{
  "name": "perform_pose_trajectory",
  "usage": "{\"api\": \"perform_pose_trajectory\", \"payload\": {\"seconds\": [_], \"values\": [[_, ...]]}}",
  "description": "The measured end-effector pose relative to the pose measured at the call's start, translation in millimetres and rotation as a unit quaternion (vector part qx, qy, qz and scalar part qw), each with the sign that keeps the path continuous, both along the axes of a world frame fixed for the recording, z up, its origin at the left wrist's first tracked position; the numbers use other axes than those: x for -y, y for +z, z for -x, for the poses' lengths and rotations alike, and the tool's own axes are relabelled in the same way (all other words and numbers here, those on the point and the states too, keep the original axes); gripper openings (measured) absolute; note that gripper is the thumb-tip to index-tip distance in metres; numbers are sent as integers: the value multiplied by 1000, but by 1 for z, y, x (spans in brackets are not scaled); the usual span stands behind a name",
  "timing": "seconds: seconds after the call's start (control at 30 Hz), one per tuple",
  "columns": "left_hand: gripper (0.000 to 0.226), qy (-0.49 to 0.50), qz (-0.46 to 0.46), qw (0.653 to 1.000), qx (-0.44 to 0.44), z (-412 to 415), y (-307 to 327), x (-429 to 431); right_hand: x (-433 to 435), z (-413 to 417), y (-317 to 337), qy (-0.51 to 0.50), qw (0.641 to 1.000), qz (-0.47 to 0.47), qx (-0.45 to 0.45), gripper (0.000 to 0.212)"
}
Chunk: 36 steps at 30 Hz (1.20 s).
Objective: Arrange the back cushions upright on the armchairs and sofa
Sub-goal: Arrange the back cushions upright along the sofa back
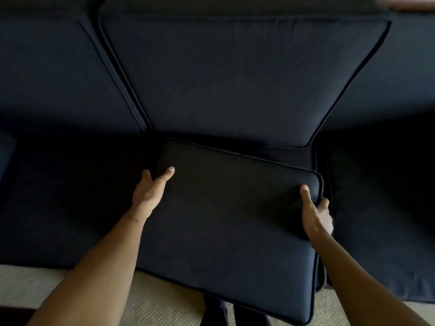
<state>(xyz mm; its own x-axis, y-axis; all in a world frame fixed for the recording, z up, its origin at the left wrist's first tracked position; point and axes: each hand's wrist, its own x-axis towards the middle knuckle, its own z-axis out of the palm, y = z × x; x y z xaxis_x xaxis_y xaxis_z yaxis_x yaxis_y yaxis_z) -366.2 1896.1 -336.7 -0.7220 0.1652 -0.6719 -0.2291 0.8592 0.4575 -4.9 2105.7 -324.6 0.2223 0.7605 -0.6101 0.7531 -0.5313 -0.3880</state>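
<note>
A dark navy cushion (230,220) with piped edges lies flat and slightly skewed on the middle seat of the sofa, its near end hanging over the front edge. My left hand (150,191) grips its left side, thumb on top and fingers under the edge. My right hand (316,212) grips its right edge the same way. Behind it a large navy back cushion (235,78) stands upright against the sofa back. Another back cushion (54,71) stands upright to its left.
The dark sofa seat (58,203) stretches left and right (381,196) of the held cushion. A beige ribbed rug (150,300) covers the floor in front. My legs (221,311) show below the cushion. A reddish-brown surface (409,3) shows at the top right.
</note>
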Motion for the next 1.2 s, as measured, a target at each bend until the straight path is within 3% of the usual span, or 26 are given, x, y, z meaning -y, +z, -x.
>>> {"api": "perform_pose_trajectory", "payload": {"seconds": [0.27, 0.43, 0.57, 0.63, 0.7, 0.77, 0.87, 0.93, 1.0, 1.13, 1.2], "values": [[124, 62, -89, 992, -67, -10, 46, 32, 34, 16, 48, -10, 993, -111, -24, 104], [133, 109, -155, 974, -121, -14, 107, 50, 48, 28, 117, -40, 979, -178, -94, 93], [126, 178, -282, 939, -87, -17, 154, 72, 63, 22, 171, -66, 957, -223, -176, 98], [124, 191, -347, 917, -48, -27, 172, 87, 70, 15, 190, -63, 944, -244, -211, 88], [116, 189, -366, 911, -14, -42, 185, 100, 76, 11, 203, -64, 938, -257, -224, 72], [97, 215, -350, 912, -5, -54, 187, 113, 85, 10, 209, -56, 939, -264, -214, 75], [58, 239, -323, 915, -30, -48, 185, 128, 99, 20, 215, 18, 945, -275, -173, 89], [28, 190, -325, 925, -45, -38, 190, 134, 104, 30, 220, 111, 948, -289, -73, 91], [20, 113, -326, 937, -47, -26, 196, 139, 110, 44, 228, 234, 920, -311, 39, 84], [92, -50, -287, 956, 12, -3, 202, 152, 130, 80, 238, 508, 804, -300, 74, 94], [116, -119, -240, 963, 28, 8, 198, 161, 137, 102, 238, 602, 743, -285, 69, 108]]}}
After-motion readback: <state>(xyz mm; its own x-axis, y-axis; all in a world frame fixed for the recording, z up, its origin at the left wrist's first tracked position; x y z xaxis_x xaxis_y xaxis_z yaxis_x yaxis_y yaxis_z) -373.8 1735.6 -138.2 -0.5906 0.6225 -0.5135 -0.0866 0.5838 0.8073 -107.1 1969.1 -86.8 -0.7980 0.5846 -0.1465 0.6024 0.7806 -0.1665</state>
